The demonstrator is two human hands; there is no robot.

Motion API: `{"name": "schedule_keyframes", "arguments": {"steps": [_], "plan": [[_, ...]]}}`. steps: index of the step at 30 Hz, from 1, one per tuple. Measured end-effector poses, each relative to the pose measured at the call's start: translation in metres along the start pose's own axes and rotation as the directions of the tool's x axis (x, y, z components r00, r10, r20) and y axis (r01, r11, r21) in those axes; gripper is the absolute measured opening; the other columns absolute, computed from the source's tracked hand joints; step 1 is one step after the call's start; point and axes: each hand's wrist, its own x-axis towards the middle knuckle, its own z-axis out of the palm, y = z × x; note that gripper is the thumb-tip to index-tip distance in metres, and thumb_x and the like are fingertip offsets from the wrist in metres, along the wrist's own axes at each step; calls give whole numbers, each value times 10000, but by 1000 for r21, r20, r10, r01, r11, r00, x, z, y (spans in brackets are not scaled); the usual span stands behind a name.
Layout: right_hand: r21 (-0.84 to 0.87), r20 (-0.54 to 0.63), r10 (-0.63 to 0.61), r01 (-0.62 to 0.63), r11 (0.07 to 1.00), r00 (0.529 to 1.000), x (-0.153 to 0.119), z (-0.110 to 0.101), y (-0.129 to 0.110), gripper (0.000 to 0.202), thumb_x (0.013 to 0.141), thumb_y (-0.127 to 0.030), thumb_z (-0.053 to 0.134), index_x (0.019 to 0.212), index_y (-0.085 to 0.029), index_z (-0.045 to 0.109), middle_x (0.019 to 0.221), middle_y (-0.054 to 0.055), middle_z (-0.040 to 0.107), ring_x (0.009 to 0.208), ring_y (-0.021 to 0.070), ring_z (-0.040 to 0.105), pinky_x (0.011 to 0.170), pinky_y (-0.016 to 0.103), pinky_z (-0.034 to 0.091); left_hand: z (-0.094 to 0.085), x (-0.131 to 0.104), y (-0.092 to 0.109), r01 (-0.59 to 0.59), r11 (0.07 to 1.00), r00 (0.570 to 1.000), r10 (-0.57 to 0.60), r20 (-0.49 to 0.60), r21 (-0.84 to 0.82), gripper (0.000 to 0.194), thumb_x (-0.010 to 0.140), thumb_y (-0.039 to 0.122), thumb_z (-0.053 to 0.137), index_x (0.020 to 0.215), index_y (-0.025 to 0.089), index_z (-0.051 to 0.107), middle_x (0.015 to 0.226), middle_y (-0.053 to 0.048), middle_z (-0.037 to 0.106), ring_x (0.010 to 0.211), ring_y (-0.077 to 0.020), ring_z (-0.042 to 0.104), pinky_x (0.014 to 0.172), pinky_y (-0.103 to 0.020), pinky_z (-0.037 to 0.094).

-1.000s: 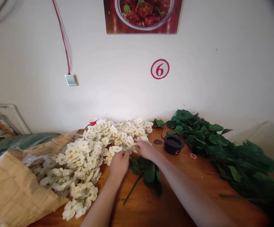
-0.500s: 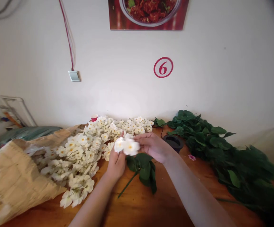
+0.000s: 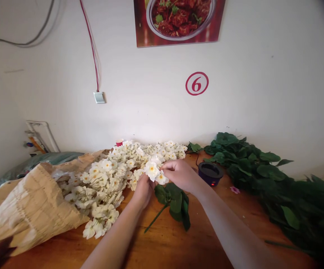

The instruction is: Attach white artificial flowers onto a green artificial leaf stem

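Over the middle of the wooden table (image 3: pixel 162 246), both my hands meet at a small cluster of white artificial flowers (image 3: pixel 154 171) with yellow centres. My left hand (image 3: pixel 143 189) is closed round its underside; the fingertips are partly hidden behind the blooms. From the right, my right hand (image 3: pixel 178 173) pinches at the petals with thumb and forefinger. Just below the hands lies a green leaf spray (image 3: pixel 174 205), its bare stem pointing to the lower left. A large heap of white flowers (image 3: pixel 106 179) spreads to the left and behind my hands.
A brown paper bag (image 3: pixel 41 205) lies open at the left beside the heap. Behind my right hand stands a small dark pot (image 3: pixel 211 173) with a lit red light. A pink flower (image 3: pixel 234 189) and a long pile of green leaves (image 3: pixel 262 172) are at the right. A red cup (image 3: pixel 119 142) stands at the back.
The flower cluster has turned in my hands, so its blooms sit differently. My right fingers have closed into a pinch at it. The whole view has shifted a little.
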Motion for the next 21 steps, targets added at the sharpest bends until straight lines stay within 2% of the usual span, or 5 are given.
{"name": "schedule_keyframes", "arguments": {"steps": [7,12,15,17,21], "plan": [[-276,109,-49,78,958,993,-3,-3,-12,231,672,-156,481,453,-193,416,485,-25,416,452,85,316,460,279,187,1,-3,0,-4,1000,994,4,-108,1,237,701,309,703,865,148,645,814,-49,706,775,-198,653,680,-284,490],[-268,44,30,-18,963,999,2,-5,-4,248,772,-220,497,531,-197,550,492,-16,448,450,104,358,457,274,223,-4,1,-1,-62,998,991,64,-113,25,233,722,322,662,878,148,649,797,-38,688,754,-184,630,650,-268,471],[-175,-129,29,-51,983,991,5,0,0,328,887,-440,500,1042,-225,692,918,71,698,771,211,617,649,308,433,-9,3,2,-69,995,985,80,-153,71,221,730,336,660,860,160,625,727,-4,642,671,-150,577,610,-248,441],[-94,-170,15,-32,995,985,6,4,3,551,888,-566,505,1368,-296,512,1329,92,592,1102,279,594,869,388,457,-12,4,4,-44,994,985,61,-161,105,217,725,348,678,809,165,597,665,24,590,599,-118,516,572,-230,406],[50,-14,17,-16,999,1000,9,15,9,613,873,-634,512,1414,-352,459,1489,61,462,1281,303,504,1015,446,404,-15,3,7,-28,990,993,43,-111,138,275,721,380,721,850,172,595,598,58,502,526,-81,427,514,-200,336]]}}
